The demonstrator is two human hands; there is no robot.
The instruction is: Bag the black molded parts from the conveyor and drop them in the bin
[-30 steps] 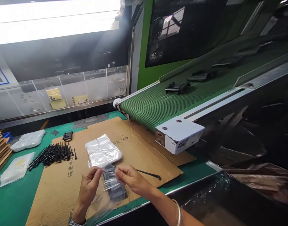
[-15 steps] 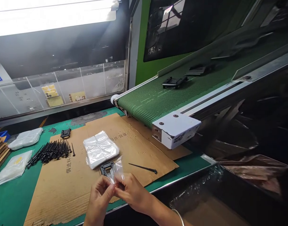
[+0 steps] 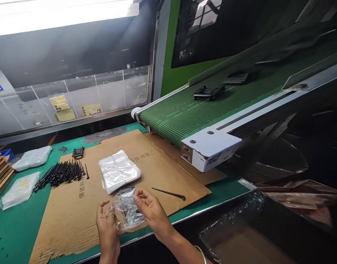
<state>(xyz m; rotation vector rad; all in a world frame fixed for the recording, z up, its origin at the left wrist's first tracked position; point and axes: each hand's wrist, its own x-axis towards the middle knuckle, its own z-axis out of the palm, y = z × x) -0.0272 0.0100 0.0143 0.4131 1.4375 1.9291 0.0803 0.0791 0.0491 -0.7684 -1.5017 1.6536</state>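
A clear plastic bag (image 3: 128, 212) is stretched between my two hands over the front of the cardboard sheet. My left hand (image 3: 106, 220) pinches the bag's left side, and my right hand (image 3: 150, 209) grips its upper right side. Behind the bag, a black plastic part (image 3: 127, 192) lies on the cardboard, mostly seen through the film. Just beyond it rests a tied stack of clear bags (image 3: 119, 170). To the right of my right hand lies a single black cable tie–like pin (image 3: 170, 193) with a thick head.
A pile of black pins (image 3: 61, 173) and another black part (image 3: 78, 152) lie to the left on the cardboard sheet (image 3: 66, 216). Further left are more bag stacks (image 3: 32, 158). A green conveyor belt (image 3: 171, 117) carrying black parts (image 3: 208, 92) ends above the table, with a white end block (image 3: 211, 146).
My hands have moved apart, spreading the bag that was bunched between my fingertips. The view has shifted slightly. The black parts and pins on the cardboard have stayed in place.
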